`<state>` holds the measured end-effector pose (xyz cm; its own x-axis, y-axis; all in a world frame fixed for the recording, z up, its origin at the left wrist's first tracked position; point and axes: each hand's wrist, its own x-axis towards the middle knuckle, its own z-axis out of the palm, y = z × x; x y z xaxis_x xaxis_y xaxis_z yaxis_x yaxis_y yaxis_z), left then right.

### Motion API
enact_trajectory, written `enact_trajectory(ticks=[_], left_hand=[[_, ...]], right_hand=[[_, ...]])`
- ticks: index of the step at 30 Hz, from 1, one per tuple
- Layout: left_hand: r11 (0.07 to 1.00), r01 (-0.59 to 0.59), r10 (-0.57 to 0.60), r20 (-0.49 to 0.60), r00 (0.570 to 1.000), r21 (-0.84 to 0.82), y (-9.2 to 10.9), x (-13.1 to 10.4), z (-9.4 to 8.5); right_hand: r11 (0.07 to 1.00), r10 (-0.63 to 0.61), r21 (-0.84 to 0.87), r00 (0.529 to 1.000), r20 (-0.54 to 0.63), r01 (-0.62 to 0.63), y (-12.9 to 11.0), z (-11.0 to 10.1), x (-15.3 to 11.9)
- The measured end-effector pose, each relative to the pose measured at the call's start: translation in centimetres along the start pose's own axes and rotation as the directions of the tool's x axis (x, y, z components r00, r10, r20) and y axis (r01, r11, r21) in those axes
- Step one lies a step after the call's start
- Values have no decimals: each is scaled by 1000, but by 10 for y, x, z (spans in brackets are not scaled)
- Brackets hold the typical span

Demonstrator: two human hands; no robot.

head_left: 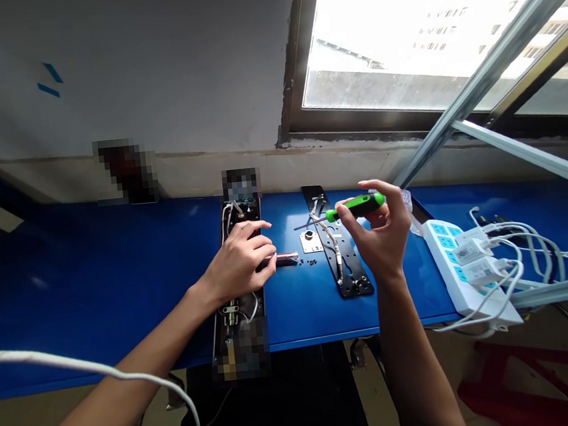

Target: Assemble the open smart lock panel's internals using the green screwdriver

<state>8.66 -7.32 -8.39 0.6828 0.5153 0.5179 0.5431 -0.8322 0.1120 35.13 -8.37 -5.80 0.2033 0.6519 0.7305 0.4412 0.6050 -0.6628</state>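
My left hand (241, 260) lies across a long black door lock housing (227, 312), its fingers bent over the right edge. A copper-coloured lever handle (286, 259) sticks out to the right from under those fingers. Inside the housing show white wires and metal parts; the middle is hidden by my hand. My right hand (378, 227) holds a green and black screwdriver (361, 205) in the air, its shaft pointing left. Below the shaft lie a square metal plate (310, 241), several small dark screws (311, 262) and a black mounting plate (349, 267) with a white cable on it.
A white power strip (445, 244) with chargers and tangled white cables stands at the right. Metal frame bars (479, 53) slant across the right side, before a window. A white cable (77, 361) crosses the lower left. The blue table (94, 278) runs along the wall.
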Motion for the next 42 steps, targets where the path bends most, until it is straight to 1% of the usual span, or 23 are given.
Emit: enact_trajectory(ticks=[3,5,9,12,15,20,25,31,35,39,42], left_hand=[[1000,13,-13,6,1000,6,-1,0,1],[1000,20,-20,13,1000,8,-1,1,1],[999,25,-26,12,1000,30,-1,1,1],[998,36,-36,-6,999,52,-1,3,2],[997,47,-45,-27,999,55,-2,6,3],[998,42,-41,-31,999,43,-4,10,7],[997,70,-69,-34,997,33,-6,14,9],[997,74,-73,-54,996,20,-9,20,14],[998,61,-61,-25,998,2,-10,21,14],[999,-29,32,52,998,-45,-11,20,10],[995,-47,54,77,996,-83,-11,19,9]], right_hand=[[996,-79,30,996,-47,80,7,4,8],[991,-130,24,991,-41,131,11,7,13],[983,-179,-20,982,66,181,16,14,21],[979,-201,-14,968,150,205,16,22,23],[980,-196,-4,963,183,200,16,27,20],[982,-189,21,969,162,188,19,29,11],[988,-143,-23,971,190,150,19,33,7],[990,-112,-64,969,221,129,20,35,3],[989,-107,-72,972,210,125,20,33,3],[992,-105,-40,973,206,116,19,34,2],[994,-105,-9,972,208,109,18,36,0]])
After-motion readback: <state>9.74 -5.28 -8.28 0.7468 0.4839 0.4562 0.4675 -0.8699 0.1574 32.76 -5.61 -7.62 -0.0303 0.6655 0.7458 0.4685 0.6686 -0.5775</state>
